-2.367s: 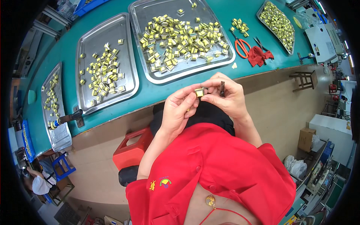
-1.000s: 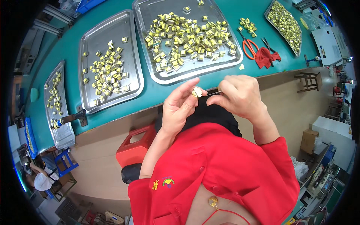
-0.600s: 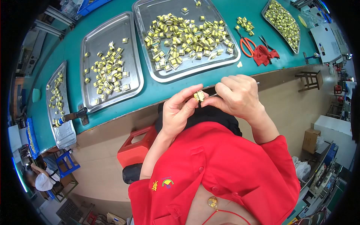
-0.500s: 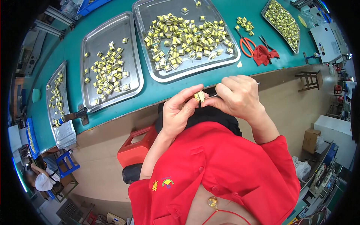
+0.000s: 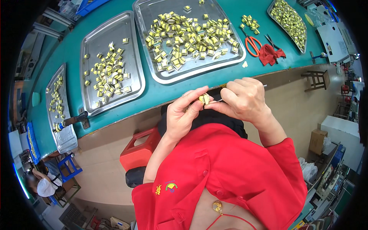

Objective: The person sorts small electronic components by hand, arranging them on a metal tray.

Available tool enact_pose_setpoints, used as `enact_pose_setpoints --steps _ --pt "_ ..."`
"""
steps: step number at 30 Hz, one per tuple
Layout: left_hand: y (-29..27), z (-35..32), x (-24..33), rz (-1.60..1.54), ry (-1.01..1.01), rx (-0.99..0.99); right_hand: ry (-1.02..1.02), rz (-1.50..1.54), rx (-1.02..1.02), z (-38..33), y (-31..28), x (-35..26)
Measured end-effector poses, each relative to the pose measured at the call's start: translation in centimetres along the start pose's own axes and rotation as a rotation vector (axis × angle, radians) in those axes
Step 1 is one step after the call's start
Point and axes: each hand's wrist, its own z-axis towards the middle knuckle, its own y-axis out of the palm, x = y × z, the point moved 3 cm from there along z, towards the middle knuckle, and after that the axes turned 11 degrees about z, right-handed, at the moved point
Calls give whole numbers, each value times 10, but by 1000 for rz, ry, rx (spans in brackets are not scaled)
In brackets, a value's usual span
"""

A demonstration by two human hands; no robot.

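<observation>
A small yellow-wrapped transformer (image 5: 204, 99) is pinched between the fingertips and thumb of my left hand (image 5: 183, 115), just in front of the bench edge. My right hand (image 5: 243, 99) is closed around a slim metal tool (image 5: 217, 101); its tip reaches the transformer, and its other end pokes out past the knuckles. What kind of tool it is cannot be seen, as the fist covers most of it. Beyond my hands, a large metal tray (image 5: 168, 79) holds many similar transformers.
Left of it are a second tray (image 5: 140, 86) and a narrow one (image 5: 67, 143) with more transformers. A clamp-like fixture (image 5: 71, 121) sits at the bench edge. Orange-handled pliers (image 5: 253, 46), a red cloth (image 5: 267, 55) and a heaped tray (image 5: 303, 50) lie right. A red stool (image 5: 140, 147) stands below.
Both hands stay almost in place, still holding the transformer and the tool. The view has shifted very slightly.
</observation>
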Motion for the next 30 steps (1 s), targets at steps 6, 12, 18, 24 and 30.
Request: enact_pose_setpoints --steps 6,12,18,24,30 --pt "2 0 0 -21 5 -6 -12 13 12 -1 -2 1" --pt "2 1 3 8 48 -5 -2 -40 0 0 -3 0" --pt "2 1 3 15 22 -9 -6 15 9 -2 0 0" --pt "0 -1 -1 -77 -79 -62 1 61 -5 -3 2 3" --pt "1 0 -6 -236 -135 -88 80 305 -87 -7 9 12"
